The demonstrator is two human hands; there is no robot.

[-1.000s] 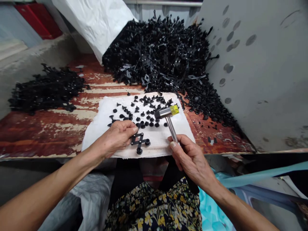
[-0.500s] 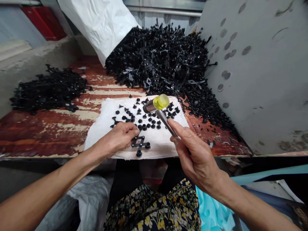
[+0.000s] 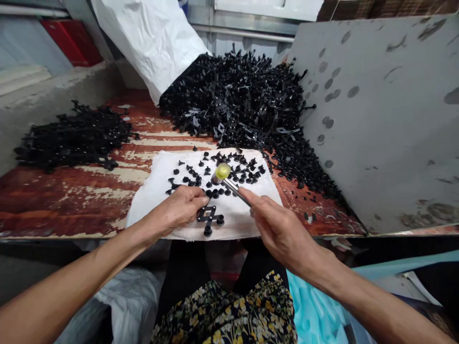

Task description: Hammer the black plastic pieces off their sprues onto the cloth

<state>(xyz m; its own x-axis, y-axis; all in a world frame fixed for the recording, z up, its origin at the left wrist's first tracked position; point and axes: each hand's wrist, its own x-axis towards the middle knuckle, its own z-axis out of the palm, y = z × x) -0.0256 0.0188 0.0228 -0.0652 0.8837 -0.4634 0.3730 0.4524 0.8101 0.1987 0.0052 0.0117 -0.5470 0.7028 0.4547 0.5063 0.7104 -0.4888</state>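
Note:
My left hand (image 3: pixel 177 209) rests on the white cloth pad (image 3: pixel 240 222), its fingertips pinching the top of a black plastic lattice piece (image 3: pixel 209 219) with round studs. My right hand (image 3: pixel 283 230) grips the metal handle of a small hammer (image 3: pixel 233 188). Its yellow-tipped head (image 3: pixel 222 172) hangs low over several loose black plastic fasteners (image 3: pixel 218 177) scattered on the cloth. I cannot tell whether the head touches them.
A large heap of black plastic strips and studs (image 3: pixel 240 102) lies behind the cloth, and a smaller heap (image 3: pixel 75 138) lies to the left, both on a worn red-painted table (image 3: pixel 60 205). A grey metal panel (image 3: pixel 380 119) stands at right; a white sack (image 3: pixel 150 43) is behind.
The hammer has swung down and forward, bringing its head lower over the fasteners, and my right hand has moved left. My left hand and the lattice piece have stayed nearly still.

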